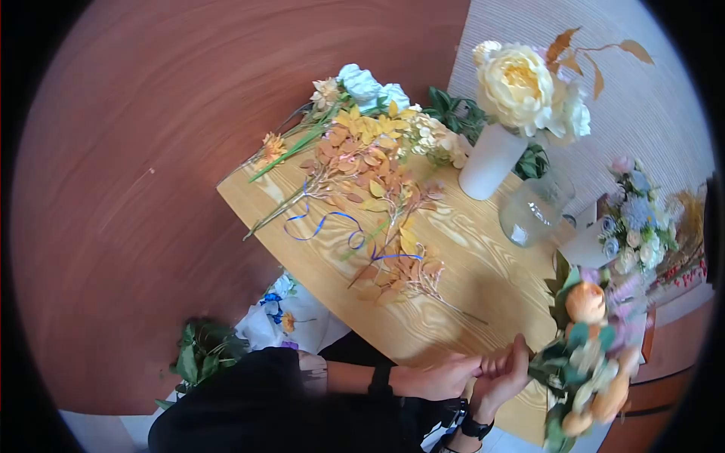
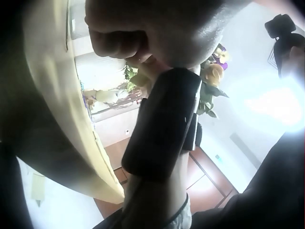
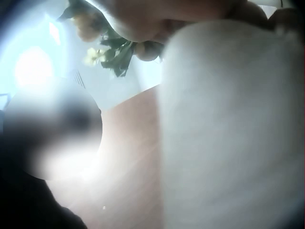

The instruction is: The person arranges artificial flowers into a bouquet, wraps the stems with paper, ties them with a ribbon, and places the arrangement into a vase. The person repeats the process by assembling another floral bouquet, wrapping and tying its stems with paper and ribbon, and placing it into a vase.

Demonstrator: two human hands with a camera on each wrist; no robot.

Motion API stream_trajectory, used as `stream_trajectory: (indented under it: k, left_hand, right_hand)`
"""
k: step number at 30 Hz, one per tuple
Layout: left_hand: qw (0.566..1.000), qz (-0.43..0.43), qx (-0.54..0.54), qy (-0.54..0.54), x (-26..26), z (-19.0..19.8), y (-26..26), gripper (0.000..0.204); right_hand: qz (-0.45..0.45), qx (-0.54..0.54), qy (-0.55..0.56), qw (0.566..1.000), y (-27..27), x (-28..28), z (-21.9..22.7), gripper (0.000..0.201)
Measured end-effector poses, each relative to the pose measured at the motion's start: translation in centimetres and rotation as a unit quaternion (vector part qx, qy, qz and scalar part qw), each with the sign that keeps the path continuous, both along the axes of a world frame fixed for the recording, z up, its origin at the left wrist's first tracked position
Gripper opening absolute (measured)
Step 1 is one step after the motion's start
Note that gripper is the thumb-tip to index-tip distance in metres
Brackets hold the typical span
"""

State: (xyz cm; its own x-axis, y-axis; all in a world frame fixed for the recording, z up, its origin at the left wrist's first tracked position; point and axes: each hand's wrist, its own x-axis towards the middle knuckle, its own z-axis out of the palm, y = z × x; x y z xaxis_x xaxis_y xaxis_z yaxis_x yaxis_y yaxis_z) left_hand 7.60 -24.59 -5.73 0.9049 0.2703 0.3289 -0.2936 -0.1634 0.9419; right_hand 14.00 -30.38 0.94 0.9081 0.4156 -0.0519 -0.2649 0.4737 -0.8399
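A bouquet (image 1: 578, 362) of orange, cream and purple flowers with green leaves leans over the table's right corner in the head view. My right hand (image 1: 502, 377) grips its stems just below the leaves. Close against it, my left hand (image 1: 438, 379) has its fingers curled at the lower stem end; the stems there are mostly hidden by the hands. Parts of the bouquet (image 2: 213, 78) show beyond the wrist in the left wrist view. In the right wrist view, its leaves and flowers (image 3: 114, 55) hang beside blurred fingers.
Autumn-leaf branches (image 1: 359, 162) and a curled blue ribbon (image 1: 325, 220) lie on the wooden table (image 1: 453, 257). Behind stand a white vase (image 1: 489, 166) with large cream flowers and a glass vase (image 1: 532, 211). Another flower arrangement (image 1: 638, 215) is at the right; greenery (image 1: 204, 351) sits low left.
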Motion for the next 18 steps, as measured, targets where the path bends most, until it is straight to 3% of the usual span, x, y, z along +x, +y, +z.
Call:
stream_trajectory:
  k: [1,2,3,5,6,8,9,11,13,15,16,18]
  left_hand:
    - [1.0,-0.019,0.012,-0.013,0.0,0.4,0.4,0.014]
    - [0.998,-0.049,0.041,0.007,0.0,1.1,1.0,0.018]
    - [0.998,-0.043,0.04,0.007,0.1,1.6,1.3,0.018]
    - [0.996,-0.076,0.029,0.024,0.4,2.0,1.5,0.023]
    - [0.996,-0.076,0.029,0.023,0.4,1.5,1.6,0.023]
    - [0.98,0.008,0.199,-0.001,0.3,0.6,1.7,0.029]
    - [0.98,0.009,0.198,-0.002,0.3,0.3,1.8,0.029]
    - [0.949,-0.139,0.199,0.202,-0.1,1.2,2.2,0.04]
    - [0.931,-0.172,0.239,0.215,-1.1,2.5,2.8,0.039]
    - [0.984,-0.156,0.024,0.083,-2.9,3.0,3.8,0.033]
    - [0.978,-0.151,-0.118,0.085,-2.9,2.9,3.3,0.027]
    - [0.963,-0.195,-0.132,0.133,-1.9,3.0,3.8,0.027]
  right_hand:
    - [-0.029,-0.003,-0.018,0.999,0.1,-0.4,0.2,0.03]
    - [-0.018,0.05,0.055,0.997,0.3,-0.6,0.6,0.025]
    - [-0.12,-0.09,0.035,0.988,0.7,-1.4,0.8,0.019]
    - [-0.016,-0.063,0.041,0.997,-1.2,-0.1,-1.0,0.016]
    - [-0.016,-0.064,0.04,0.997,-2.0,1.0,-3.6,0.016]
    - [-0.132,-0.073,-0.096,0.984,-0.3,1.4,-5.2,0.026]
    - [-0.055,-0.177,-0.238,0.953,-1.2,0.5,-5.5,0.022]
    - [-0.055,-0.176,-0.231,0.955,-1.6,0.5,-6.0,0.022]
    - [-0.055,-0.171,-0.218,0.959,-2.2,0.1,-6.6,0.021]
    - [-0.05,-0.16,-0.205,0.964,-4.4,-0.6,-8.5,0.021]
    - [-0.046,-0.156,-0.197,0.967,-5.3,-1.2,-8.4,0.021]
    - [-0.04,-0.15,-0.183,0.971,-4.2,1.3,-8.6,0.02]
